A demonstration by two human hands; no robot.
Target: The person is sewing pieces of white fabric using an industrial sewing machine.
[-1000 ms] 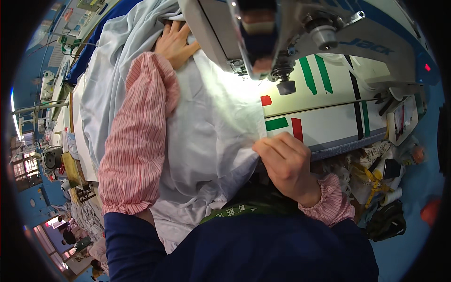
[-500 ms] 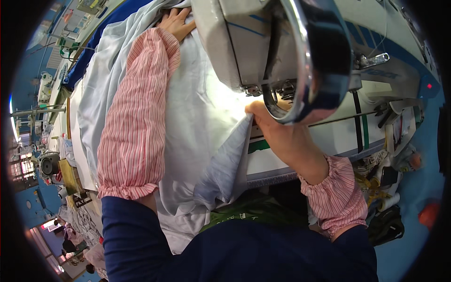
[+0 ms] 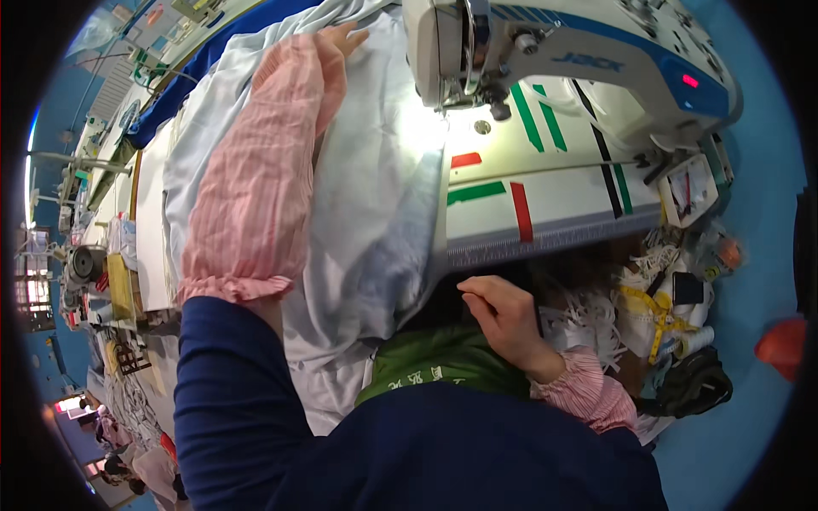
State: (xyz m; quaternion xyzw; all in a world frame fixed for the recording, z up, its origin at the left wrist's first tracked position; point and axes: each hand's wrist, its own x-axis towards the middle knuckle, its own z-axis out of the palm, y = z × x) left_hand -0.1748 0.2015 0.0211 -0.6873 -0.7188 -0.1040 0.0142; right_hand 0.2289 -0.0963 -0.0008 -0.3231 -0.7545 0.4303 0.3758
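The right hand (image 3: 503, 317) has come off the cloth (image 3: 375, 213) since half a second ago, when it pinched the fold up by the needle; now it hangs at 5 o'clock below the table edge (image 3: 545, 243), fingers loosely curled and holding nothing. So the pale blue cloth lies released, draped from the sewing machine (image 3: 545, 51) at 12 o'clock down over the table front. The left hand (image 3: 345, 38) stays flat on it at 11 o'clock, fingers spread, pressing not gripping. At 3 o'clock an open tray (image 3: 690, 192) holds small tools too small to tell, with a yellow tape measure (image 3: 652, 311) and white scraps (image 3: 584, 324) below it
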